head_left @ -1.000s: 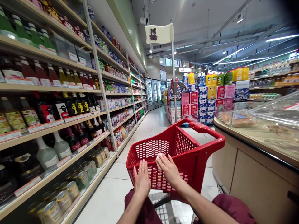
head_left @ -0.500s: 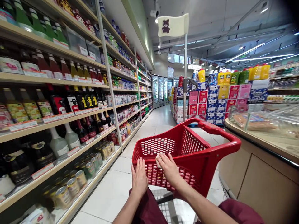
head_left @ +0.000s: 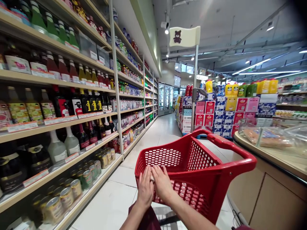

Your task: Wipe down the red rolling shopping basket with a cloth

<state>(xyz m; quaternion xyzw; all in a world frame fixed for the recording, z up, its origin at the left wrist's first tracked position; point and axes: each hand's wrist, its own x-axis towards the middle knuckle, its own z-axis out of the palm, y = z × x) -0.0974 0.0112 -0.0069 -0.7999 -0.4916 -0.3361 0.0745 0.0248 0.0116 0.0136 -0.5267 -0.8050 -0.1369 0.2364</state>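
Observation:
A red plastic shopping cart (head_left: 177,188) with a perforated basket stands right in front of me. My left hand (head_left: 146,188) rests on the corner of its near side, fingers stretched out and lying against the rim. Beside it, nearly touching, my right hand (head_left: 161,183) presses over the same rim with its fingers bent across the edge. A small bit of white cloth (head_left: 152,179) shows between the two hands, under the right one; most of it is hidden. Nothing is visible inside the part of the basket I can see.
Shelves (head_left: 96,118) of bottles and cans run along the left. A pole with a bear flag (head_left: 184,36) rises behind the cart. Stacked drink cartons (head_left: 223,111) stand beyond it. At right is a curved wooden counter (head_left: 275,191), with cables on the floor near its base.
My right hand has slid left along the cart's rim with the white cloth, up to my left hand. The view has shifted slightly, and the cart handle now appears farther right.

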